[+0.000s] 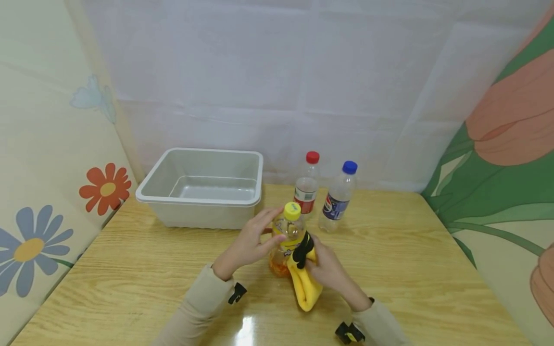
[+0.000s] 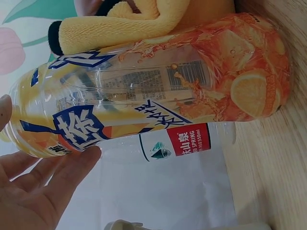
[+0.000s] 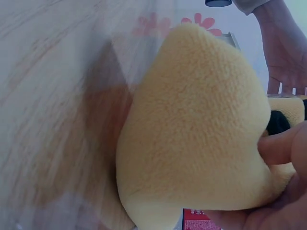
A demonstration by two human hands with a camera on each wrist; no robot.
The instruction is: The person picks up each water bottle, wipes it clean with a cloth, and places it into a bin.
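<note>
A clear bottle (image 1: 282,254) with a yellow cap and an orange-and-yellow printed wrap stands upright near the table's middle. My left hand (image 1: 253,237) holds it near the shoulder, thumb on the near side and fingers round the far side; in the left wrist view the fingertips (image 2: 91,154) touch the label. My right hand (image 1: 325,267) grips a folded yellow cloth (image 1: 305,288) with black edging, right against the bottle's right side. In the right wrist view the cloth (image 3: 192,129) bulges out past the thumb and covers most of the bottle.
A grey plastic bin (image 1: 203,214) stands at the back left. Behind the held bottle are a red-capped bottle (image 1: 306,187) and a blue-capped bottle (image 1: 336,204), both upright. A white cloth backdrop (image 1: 277,96) hangs along the table's rear edge, with flower-printed sheets at both sides.
</note>
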